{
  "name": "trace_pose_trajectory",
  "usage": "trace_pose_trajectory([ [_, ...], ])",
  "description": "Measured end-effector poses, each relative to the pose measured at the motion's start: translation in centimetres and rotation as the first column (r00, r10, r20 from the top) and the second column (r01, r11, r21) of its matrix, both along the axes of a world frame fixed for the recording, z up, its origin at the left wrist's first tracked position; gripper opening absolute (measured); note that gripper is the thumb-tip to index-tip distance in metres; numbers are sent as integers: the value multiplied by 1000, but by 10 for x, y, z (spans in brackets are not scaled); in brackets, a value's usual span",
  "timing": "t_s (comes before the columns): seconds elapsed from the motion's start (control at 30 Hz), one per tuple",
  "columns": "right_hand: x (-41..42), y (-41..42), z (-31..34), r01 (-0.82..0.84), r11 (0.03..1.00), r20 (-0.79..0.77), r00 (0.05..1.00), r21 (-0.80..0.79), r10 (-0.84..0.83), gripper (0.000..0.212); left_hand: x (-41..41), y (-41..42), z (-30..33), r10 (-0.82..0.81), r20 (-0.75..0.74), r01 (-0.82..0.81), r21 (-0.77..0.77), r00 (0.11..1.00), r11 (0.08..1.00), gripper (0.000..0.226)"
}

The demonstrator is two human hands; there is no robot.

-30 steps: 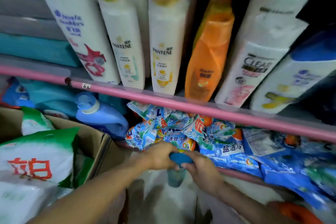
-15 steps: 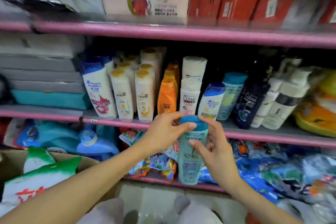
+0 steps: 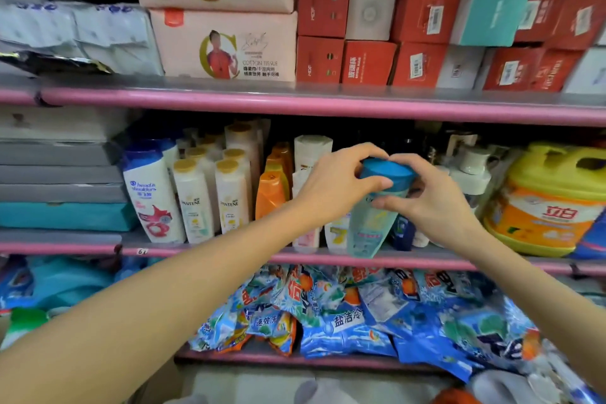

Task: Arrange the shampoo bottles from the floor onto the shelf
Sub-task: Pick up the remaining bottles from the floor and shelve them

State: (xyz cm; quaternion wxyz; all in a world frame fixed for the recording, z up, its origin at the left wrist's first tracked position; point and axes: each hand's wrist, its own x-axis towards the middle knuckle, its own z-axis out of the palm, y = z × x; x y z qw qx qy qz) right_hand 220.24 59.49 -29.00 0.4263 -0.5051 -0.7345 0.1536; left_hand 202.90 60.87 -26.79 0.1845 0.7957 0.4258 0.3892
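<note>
The pale teal shampoo bottle [image 3: 369, 223] with a blue cap is tilted, its base at the pink front edge of the middle shelf [image 3: 210, 251]; the left hand [image 3: 334, 187] and the right hand [image 3: 436, 203] both grip it near the cap, fingers curled round it. Just left stand orange bottles [image 3: 270, 193] and white Pantene bottles [image 3: 229, 200]; a yellow-lidded tub [image 3: 551, 207] sits toward the shelf's right end.

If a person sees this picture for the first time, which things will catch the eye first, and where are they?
First, the pale teal shampoo bottle with the blue cap at the centre, gripped near its cap by the left hand and the right hand, its base at the pink front edge of the middle shelf. Next, the yellow and orange detergent tub at the right of that shelf, and the heap of blue detergent bags below.
</note>
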Motion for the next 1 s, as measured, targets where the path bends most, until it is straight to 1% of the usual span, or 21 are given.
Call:
trace_pose_trajectory([
  [0.07, 8, 11, 9, 34, 999, 60, 998, 13, -35, 52, 9, 12, 8, -3, -51, 3, 16, 999, 1000, 33],
  [0.2, 15, 27, 11, 92, 996, 161, 982, 19, -94, 51, 24, 29, 8, 61, -157, -59, 18, 986, 998, 36],
  [0.3, 14, 37, 5, 85, 996, 190, 978, -13, -81, 51, 28, 39, 4, 100, -241, -98, 19, 965, 995, 39],
  [0.4, 15, 46, -1, 58, 998, 226, 973, -36, -48, 52, 31, 49, -2, 128, -381, -120, 46, 916, 992, 37],
  [0.47, 17, 51, -3, 52, 997, 260, 965, -56, -35, 52, 33, 52, -5, 144, -442, -127, 67, 886, 990, 35],
  [0.63, 20, 66, -7, 76, 991, 386, 922, -112, -27, 52, 33, 62, -13, 149, -492, -128, 75, 858, 989, 38],
  [0.7, 23, 72, -4, 107, 987, 448, 893, -118, -43, 54, 29, 67, -13, 150, -504, -124, 85, 851, 989, 44],
  [0.8, 28, 81, 6, 154, 978, 525, 849, -139, -59, 54, 20, 71, -11, 174, -552, -128, 122, 816, 984, 50],
  [0.9, 30, 85, 12, 150, 970, 539, 842, -192, -23, 54, 12, 73, -10, 114, -598, -115, 37, 793, 993, 47],
  [1.0, 32, 87, 16, 140, 963, 533, 846, -231, 5, 56, 11, 76, -10, 85, -610, -110, -3, 788, 994, 42],
])
